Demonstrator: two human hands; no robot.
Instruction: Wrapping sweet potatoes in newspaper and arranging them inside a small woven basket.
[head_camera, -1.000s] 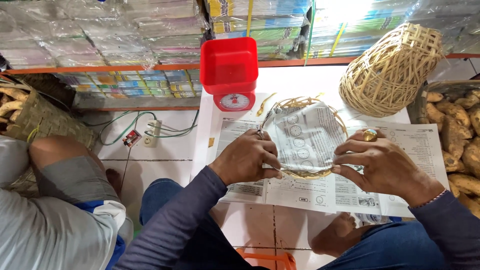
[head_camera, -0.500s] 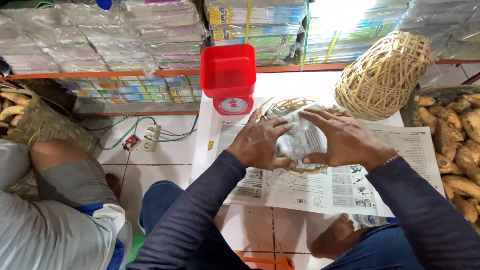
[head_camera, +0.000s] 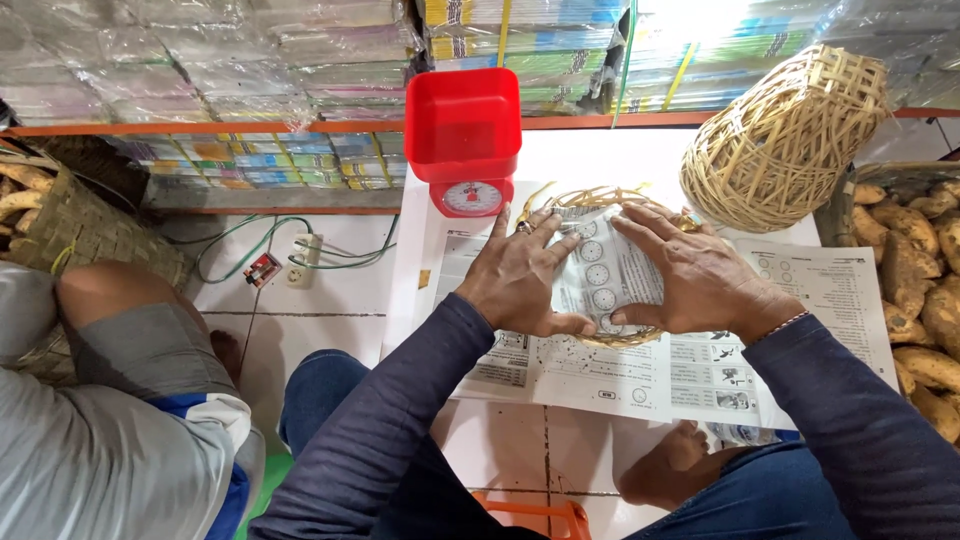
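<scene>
Tiled floor under printed sheets: my left hand (head_camera: 520, 280) and right hand (head_camera: 695, 282), fingers spread flat, press a paper liner (head_camera: 610, 275) into the small woven basket (head_camera: 600, 205); uneven pressure may tear it or tip the basket toward the red scale (head_camera: 463, 140).

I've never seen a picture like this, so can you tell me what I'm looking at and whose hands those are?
The camera sits on a person's head and looks down, so you see what they see. Their left hand and right hand press a printed paper sheet flat into a small woven basket. The basket rests on a bigger printed sheet spread on the white tiled floor. Behind it stands a red kitchen scale. A larger woven basket lies tipped on its side, and sweet potatoes are piled at the right. Another person sits at the left.
</scene>
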